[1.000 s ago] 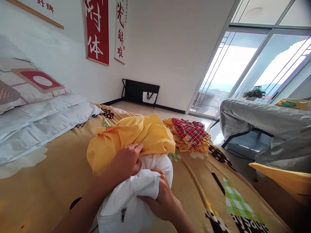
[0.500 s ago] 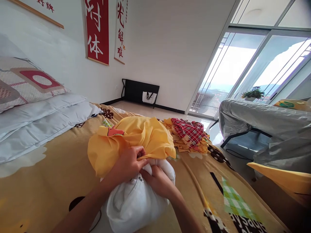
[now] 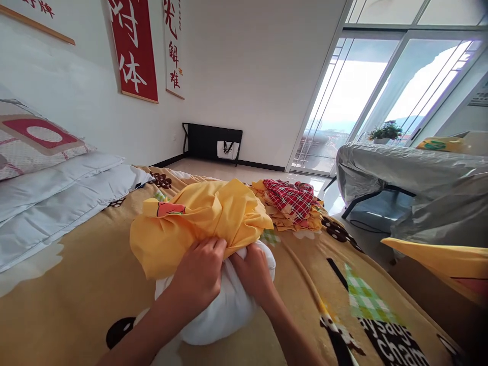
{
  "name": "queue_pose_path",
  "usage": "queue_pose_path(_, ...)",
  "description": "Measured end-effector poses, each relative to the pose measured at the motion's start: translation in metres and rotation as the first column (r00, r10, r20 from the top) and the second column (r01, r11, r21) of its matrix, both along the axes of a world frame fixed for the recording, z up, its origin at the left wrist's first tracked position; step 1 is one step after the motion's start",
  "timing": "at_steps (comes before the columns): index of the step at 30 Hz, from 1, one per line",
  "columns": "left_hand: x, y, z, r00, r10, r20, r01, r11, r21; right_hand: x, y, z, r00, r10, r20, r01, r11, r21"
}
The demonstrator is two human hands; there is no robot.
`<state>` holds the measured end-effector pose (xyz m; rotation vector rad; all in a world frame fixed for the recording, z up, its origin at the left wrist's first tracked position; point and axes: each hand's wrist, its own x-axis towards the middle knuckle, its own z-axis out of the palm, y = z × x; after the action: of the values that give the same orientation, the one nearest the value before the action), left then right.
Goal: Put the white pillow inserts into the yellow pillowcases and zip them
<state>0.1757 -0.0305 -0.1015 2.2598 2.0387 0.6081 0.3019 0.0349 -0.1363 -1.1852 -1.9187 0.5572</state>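
Bed [image 3: 76, 284]: two hands, left [image 3: 198, 274], right [image 3: 253, 272], each grip clutching one yellow cover [image 3: 202, 218] over pillow [image 3: 224, 310].

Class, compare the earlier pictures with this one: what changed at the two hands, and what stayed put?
The right hand let go of the white pillow's zippered flap and moved up beside the left hand at the yellow cover's edge. The red checked cloth stayed put.

Zipper now hidden — yellow cover [image 3: 198, 221] lower over white pillow [image 3: 224, 310].

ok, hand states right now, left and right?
Left hand: closed on yellow pillowcase edge.
Right hand: pressed on white pillow, grip unclear.
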Motion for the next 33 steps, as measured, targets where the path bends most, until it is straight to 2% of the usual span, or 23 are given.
queue_pose_path(2, -0.006, 0.005, 0.0, 1.0, 0.022, 0.008, -0.022, 1.0, -0.001, 0.008, -0.008, 0.011, 0.993, 0.118, 0.033, -0.118, 0.993, -0.001)
queue_pose_path(5, -0.021, 0.01, 0.003, 0.995, 0.072, 0.065, -0.076, 0.996, 0.054, 0.028, -0.02, 0.022, 0.971, 0.19, 0.143, -0.211, 0.966, 0.148)
queue_pose_path(7, -0.034, 0.012, 0.006, 0.984, 0.14, 0.109, -0.155, 0.978, 0.137, 0.04, -0.021, 0.024, 0.977, 0.095, 0.189, -0.15, 0.942, 0.299)
queue_pose_path(9, -0.047, 0.013, 0.008, 0.965, 0.226, 0.135, -0.251, 0.942, 0.222, 0.048, -0.015, 0.023, 0.981, -0.058, 0.187, -0.022, 0.916, 0.401)
queue_pose_path(11, -0.056, 0.013, 0.009, 0.943, 0.303, 0.137, -0.33, 0.9, 0.286, 0.05, -0.005, 0.021, 0.975, -0.095, 0.203, 0.007, 0.916, 0.4)
queue_pose_path(14, -0.061, 0.011, 0.012, 0.925, 0.363, 0.114, -0.38, 0.854, 0.355, 0.042, 0.004, 0.017, 0.972, 0.093, 0.216, -0.165, 0.924, 0.344)
queue_pose_path(17, -0.06, 0.006, 0.016, 0.929, 0.364, 0.065, -0.36, 0.849, 0.387, 0.028, -0.007, 0.014, 0.936, 0.299, 0.188, -0.352, 0.836, 0.42)
queue_pose_path(20, -0.055, 0.002, 0.02, 0.943, 0.331, -0.034, -0.297, 0.883, 0.365, 0.014, -0.026, 0.01, 0.825, 0.444, 0.35, -0.559, 0.733, 0.388)
queue_pose_path(23, -0.049, 0.002, 0.019, 0.943, 0.321, -0.094, -0.268, 0.893, 0.362, 0.004, -0.033, 0.003, 0.783, 0.413, 0.465, -0.581, 0.751, 0.313)
queue_pose_path(27, -0.042, 0.004, 0.016, 0.955, 0.292, -0.056, -0.253, 0.898, 0.36, -0.001, -0.025, -0.004, 0.777, 0.412, 0.476, -0.58, 0.762, 0.287)
queue_pose_path(30, -0.032, 0.002, 0.015, 0.981, 0.192, -0.027, -0.172, 0.927, 0.332, -0.004, -0.02, -0.009, 0.791, 0.414, 0.45, -0.576, 0.753, 0.318)
queue_pose_path(33, -0.017, -0.001, 0.013, 0.99, 0.126, -0.064, -0.089, 0.907, 0.411, -0.01, -0.016, -0.019, 0.833, 0.386, 0.396, -0.538, 0.73, 0.421)
